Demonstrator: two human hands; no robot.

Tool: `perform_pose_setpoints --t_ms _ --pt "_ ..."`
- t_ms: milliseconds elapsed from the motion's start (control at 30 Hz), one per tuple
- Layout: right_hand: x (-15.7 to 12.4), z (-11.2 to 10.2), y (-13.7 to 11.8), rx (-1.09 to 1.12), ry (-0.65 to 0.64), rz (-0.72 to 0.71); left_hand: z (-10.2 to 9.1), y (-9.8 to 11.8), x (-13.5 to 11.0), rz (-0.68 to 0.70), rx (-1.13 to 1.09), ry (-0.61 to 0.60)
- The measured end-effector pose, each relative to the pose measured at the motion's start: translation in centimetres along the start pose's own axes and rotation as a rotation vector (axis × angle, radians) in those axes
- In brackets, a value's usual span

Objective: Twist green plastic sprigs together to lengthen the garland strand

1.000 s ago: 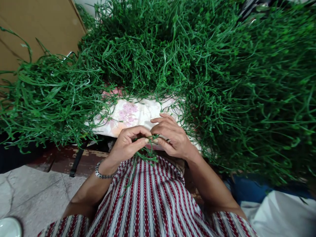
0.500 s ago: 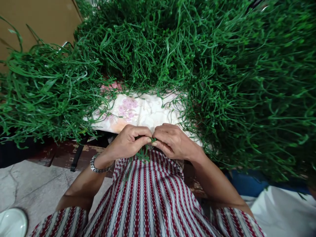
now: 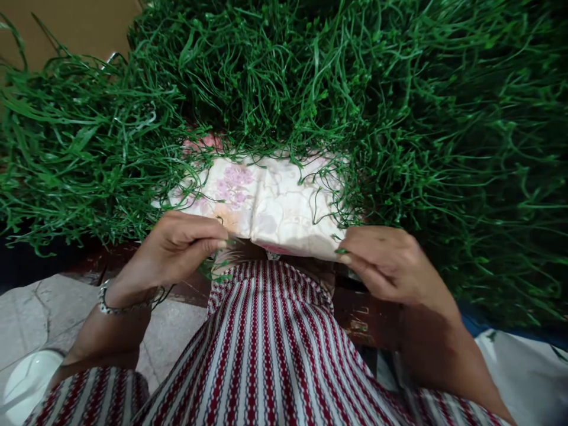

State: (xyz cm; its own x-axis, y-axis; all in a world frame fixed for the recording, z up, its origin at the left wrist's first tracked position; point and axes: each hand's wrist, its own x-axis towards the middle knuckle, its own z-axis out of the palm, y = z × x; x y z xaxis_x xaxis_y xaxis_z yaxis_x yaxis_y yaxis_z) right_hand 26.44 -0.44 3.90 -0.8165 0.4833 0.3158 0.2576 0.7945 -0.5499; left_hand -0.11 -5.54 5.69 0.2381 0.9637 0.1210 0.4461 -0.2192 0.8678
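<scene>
My left hand (image 3: 177, 248), with a metal bracelet on the wrist, is closed in a pinch on a small green stem piece (image 3: 224, 271) whose end hangs below the fingers. Well apart from it, my right hand (image 3: 386, 263) is pinched shut on a tiny green bit at its fingertips. Both hands hover just above the near edge of a floral cloth (image 3: 266, 201) on the table. A big heap of thin green stems (image 3: 355, 106) surrounds the cloth on three sides.
A dark wooden table edge (image 3: 355, 307) runs below the hands. My red and white striped garment (image 3: 266, 355) fills the bottom middle. A white bowl (image 3: 26, 384) sits on the grey floor at lower left. Brown cardboard (image 3: 66, 23) stands at top left, white fabric (image 3: 523, 373) at lower right.
The hands were together at the middle, pinching one green stem. They have pulled apart sideways, left hand going left and right hand going right, each keeping a green piece.
</scene>
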Motion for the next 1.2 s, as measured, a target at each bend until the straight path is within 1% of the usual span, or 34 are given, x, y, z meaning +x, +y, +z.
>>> perform_pose_setpoints --t_ms 33,67,100,167,267,367,467,633,700,800,900,967,1067,1133,1200 --pt "0.2 -0.1 0.2 -0.003 0.025 0.027 -0.1 0.0 0.2 0.010 0.013 -0.024" --pt "0.5 0.0 0.2 0.004 0.022 0.040 0.0 -0.1 0.5 -0.014 0.015 -0.071" --pt "0.9 0.4 0.3 0.021 0.026 0.053 0.4 -0.2 0.8 -0.045 -0.007 -0.090" --pt "2.0 1.7 0.1 0.088 0.071 0.092 1.5 -0.5 1.3 -0.107 -0.123 -0.076" --pt "3.2 4.0 -0.3 0.243 0.191 0.183 3.2 -1.3 1.6 -0.123 -0.315 -0.043" --pt "3.6 5.5 -0.7 0.403 0.230 0.249 4.2 -1.8 1.4 -0.124 -0.379 0.024" --pt "3.5 5.9 -1.0 0.436 0.212 0.265 4.5 -1.8 1.2 -0.094 -0.304 0.077" --pt "3.3 5.7 -1.0 0.342 0.181 0.209 4.5 -1.4 1.0 0.004 -0.044 0.062" --pt "3.2 5.6 -0.8 0.291 0.172 0.187 4.3 -1.3 1.0 0.010 0.005 0.028" --pt "3.0 5.4 -0.7 0.175 0.152 0.159 3.8 -1.1 1.1 -0.011 0.012 -0.055" --pt "2.9 5.5 -0.6 0.069 0.120 0.115 3.1 -1.0 1.4 -0.024 0.050 -0.169" --pt "2.8 5.6 -0.6 0.031 0.091 0.084 2.7 -1.2 1.6 0.000 0.098 -0.265" --pt "2.7 5.4 -0.4 0.036 0.005 0.031 2.2 -1.6 1.7 0.089 0.111 -0.411" --pt "2.7 5.1 -0.3 0.065 -0.063 -0.029 2.1 -1.8 1.5 0.183 0.085 -0.464" --pt "2.7 4.8 -0.5 0.101 -0.131 -0.096 2.3 -1.7 1.3 0.282 0.068 -0.483"
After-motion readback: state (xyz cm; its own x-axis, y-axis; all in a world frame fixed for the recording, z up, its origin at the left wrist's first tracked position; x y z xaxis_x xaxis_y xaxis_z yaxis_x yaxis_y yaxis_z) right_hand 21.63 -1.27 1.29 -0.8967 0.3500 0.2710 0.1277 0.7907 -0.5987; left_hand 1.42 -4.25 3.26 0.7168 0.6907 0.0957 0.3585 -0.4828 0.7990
